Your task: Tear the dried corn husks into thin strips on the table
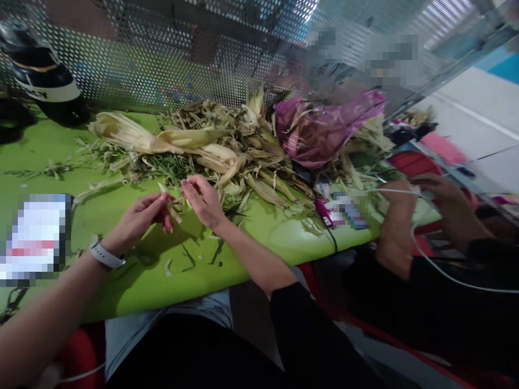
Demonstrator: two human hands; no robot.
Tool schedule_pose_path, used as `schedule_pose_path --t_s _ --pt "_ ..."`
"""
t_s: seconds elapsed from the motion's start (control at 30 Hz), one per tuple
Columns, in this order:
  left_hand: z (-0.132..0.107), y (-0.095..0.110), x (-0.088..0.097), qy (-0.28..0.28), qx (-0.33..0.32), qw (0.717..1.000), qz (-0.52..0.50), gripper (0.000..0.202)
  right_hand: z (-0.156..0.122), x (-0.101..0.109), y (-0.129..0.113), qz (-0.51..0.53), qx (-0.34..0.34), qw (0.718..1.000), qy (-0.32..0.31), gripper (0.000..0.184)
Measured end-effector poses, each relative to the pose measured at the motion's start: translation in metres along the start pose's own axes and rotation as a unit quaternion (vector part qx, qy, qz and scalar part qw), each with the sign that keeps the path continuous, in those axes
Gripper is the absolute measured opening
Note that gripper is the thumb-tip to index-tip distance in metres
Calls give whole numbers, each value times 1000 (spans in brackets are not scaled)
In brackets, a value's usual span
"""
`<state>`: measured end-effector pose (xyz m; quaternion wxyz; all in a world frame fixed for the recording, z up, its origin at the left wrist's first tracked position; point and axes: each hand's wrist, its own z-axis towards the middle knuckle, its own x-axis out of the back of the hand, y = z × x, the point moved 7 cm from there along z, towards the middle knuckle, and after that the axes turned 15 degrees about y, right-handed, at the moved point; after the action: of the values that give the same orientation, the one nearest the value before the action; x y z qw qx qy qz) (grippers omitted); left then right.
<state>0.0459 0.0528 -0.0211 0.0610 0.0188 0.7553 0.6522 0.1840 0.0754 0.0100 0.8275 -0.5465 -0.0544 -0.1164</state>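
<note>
Pinched between the thumb and fingers of my left hand [148,212] is a pale strip of corn husk [175,214], one end pointing up past the fingertips. My right hand [205,201] is close beside it, fingers bent together. Whatever those fingers hold is too small to make out. Just behind both hands, green needle-like sprigs [168,166] lie against a large heap of dry corn husks [219,154]. A few scraps [168,268] and thin dark stems lie on the green table [141,292] below my hands.
At left are a phone [34,237] and a dark bottle [46,81]. A purple plastic bag [320,135] rests on the husks. A pink device [328,214] with cables lies to the right, near another person's hands [399,197]. A perforated metal screen [162,59] stands behind.
</note>
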Motion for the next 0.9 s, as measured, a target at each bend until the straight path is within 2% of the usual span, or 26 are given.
schedule_pose_path --t_s 0.1,0.2,0.27,0.37,0.47,0.6,0.73,0.8,0.9 --pt "1 1 4 20 8 999 -42 31 -1 -4 0 -38 9 998 -46 45" --pt "1 0 2 8 1 1000 -1 28 -1 -6 3 -32 6 998 -49 46" --pt "1 -1 0 3 -8 1000 25 28 0 -6 10 -32 -31 998 -46 48" --pt "1 0 -2 4 -19 999 32 29 0 -10 17 -27 -74 994 -79 53" --pt "-1 3 -6 -19 -28 998 47 30 -1 -15 12 7 -51 994 -99 52" --pt "-3 7 -8 -32 -33 997 68 29 0 -13 12 10 -27 998 -47 53" --pt "-3 3 -7 -21 -22 998 57 26 3 -12 27 10 -92 995 -47 54" --pt "-3 -1 -6 -13 -4 1000 2 27 8 -4 30 8 -109 993 -34 53" --pt "1 -2 -5 9 5 994 -112 34 16 20 20 17 -81 994 65 51"
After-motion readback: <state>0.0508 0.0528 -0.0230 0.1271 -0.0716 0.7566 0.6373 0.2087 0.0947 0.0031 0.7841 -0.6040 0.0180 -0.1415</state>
